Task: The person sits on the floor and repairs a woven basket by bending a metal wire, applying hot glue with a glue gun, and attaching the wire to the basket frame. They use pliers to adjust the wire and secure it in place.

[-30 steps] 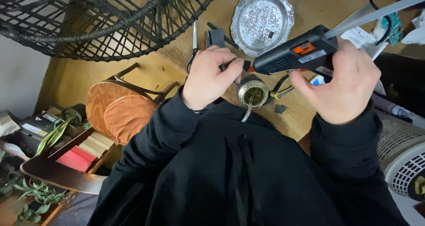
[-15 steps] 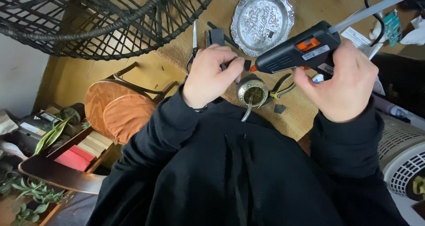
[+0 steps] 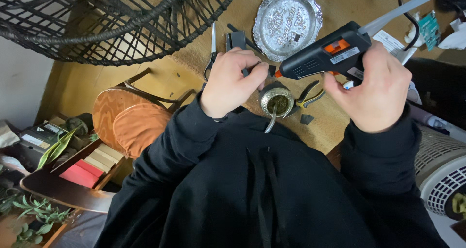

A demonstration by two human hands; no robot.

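Seen from above: tan work surface [image 3: 349, 131] under a black wire frame [image 3: 121, 24], cluttered. At far left, shelf of books and plants, then a round wooden stool [image 3: 131, 119]. Scissors [image 3: 212, 49] just beside the left hand [image 3: 233, 83], fingers pinched on a small dark piece [image 3: 264, 69] almost touching the orange nozzle. Below, a metal cup of green herb [image 3: 275, 101]; pliers [image 3: 308, 93] beside it. Right hand [image 3: 376, 95] curled round a black glue gun [image 3: 323, 58]. Likely risks: burnt fingertips so near the tip, hot glue dripping into the cup.

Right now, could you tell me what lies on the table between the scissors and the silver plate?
In the head view, a small dark block lies between the scissors and the silver plate, just above the left hand.
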